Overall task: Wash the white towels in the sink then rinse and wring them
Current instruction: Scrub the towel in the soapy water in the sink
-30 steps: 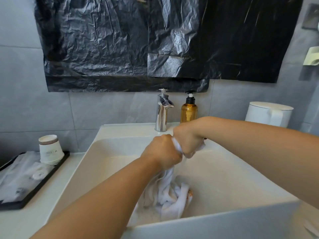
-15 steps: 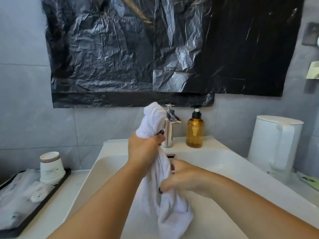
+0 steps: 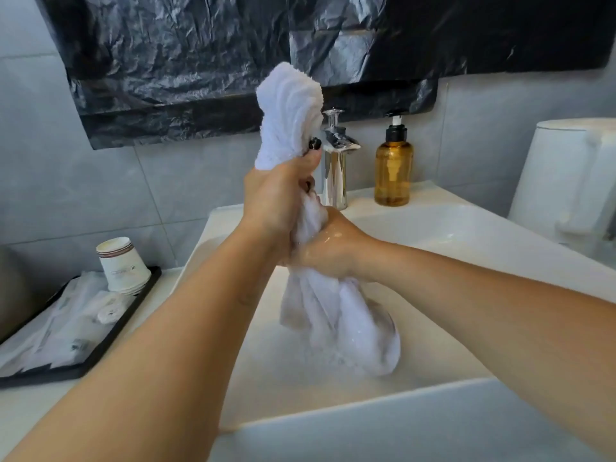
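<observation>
Above the white sink (image 3: 466,228) at frame centre, your left hand (image 3: 276,201) grips the white towel (image 3: 290,111) upright; your right hand (image 3: 330,248) squeezes it just below.

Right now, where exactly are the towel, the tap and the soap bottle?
white towel (image 3: 289,108): head view, on the bunched end above the left hand.
tap (image 3: 335,171): head view, on its chrome column.
soap bottle (image 3: 393,175): head view, on its amber body.

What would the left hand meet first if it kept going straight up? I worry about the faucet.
Probably nothing: above the left hand is only the towel it grips; the faucet stands to its right, though depth is unclear.
</observation>
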Demonstrator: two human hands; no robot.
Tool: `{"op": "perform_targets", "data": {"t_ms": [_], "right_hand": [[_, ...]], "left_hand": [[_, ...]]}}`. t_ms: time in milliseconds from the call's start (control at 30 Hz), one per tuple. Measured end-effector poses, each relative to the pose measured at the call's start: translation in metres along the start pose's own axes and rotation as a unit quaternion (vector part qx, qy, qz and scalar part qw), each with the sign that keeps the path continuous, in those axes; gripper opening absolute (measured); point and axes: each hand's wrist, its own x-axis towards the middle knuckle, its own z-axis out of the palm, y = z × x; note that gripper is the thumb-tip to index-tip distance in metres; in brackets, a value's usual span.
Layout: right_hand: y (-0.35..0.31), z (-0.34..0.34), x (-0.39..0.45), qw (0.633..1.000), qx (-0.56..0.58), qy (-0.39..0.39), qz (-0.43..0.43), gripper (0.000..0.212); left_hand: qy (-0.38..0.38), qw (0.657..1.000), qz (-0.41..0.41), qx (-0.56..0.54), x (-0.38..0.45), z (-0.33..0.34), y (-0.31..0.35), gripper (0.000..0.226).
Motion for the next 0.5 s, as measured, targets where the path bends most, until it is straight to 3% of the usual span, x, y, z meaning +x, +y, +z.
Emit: {"op": "perform_targets", "data": {"t_ms": [133,267,333,433,500], "right_hand": [[-0.003,0.004,-0.007,0.997,-0.051,0.047,-0.032,0.022],[-0.003,-0.004,-0.007,0.999,-0.034,0.039,0.013,0.041],[-0.004,-0.014,-0.005,0.999,-0.037,0.016,0.025,0.031],[-0.007,-0.040,-0.005,1.000,0.000,0.006,0.019,0.021],[-0.008,-0.054,-0.005,0.999,0.041,0.017,-0.021,0.022]], "left_hand": [[0.016,1.000,0.018,-0.002,-0.002,0.004,0.003,0.019],[0.025,0.999,0.006,-0.048,-0.004,0.006,-0.003,0.020],[0.006,0.998,0.025,-0.048,-0.003,0.005,-0.004,0.020],[-0.133,0.984,0.092,0.074,0.005,-0.002,-0.007,0.022],[-0.266,0.955,0.043,0.125,0.006,-0.008,-0.011,0.062]]}}
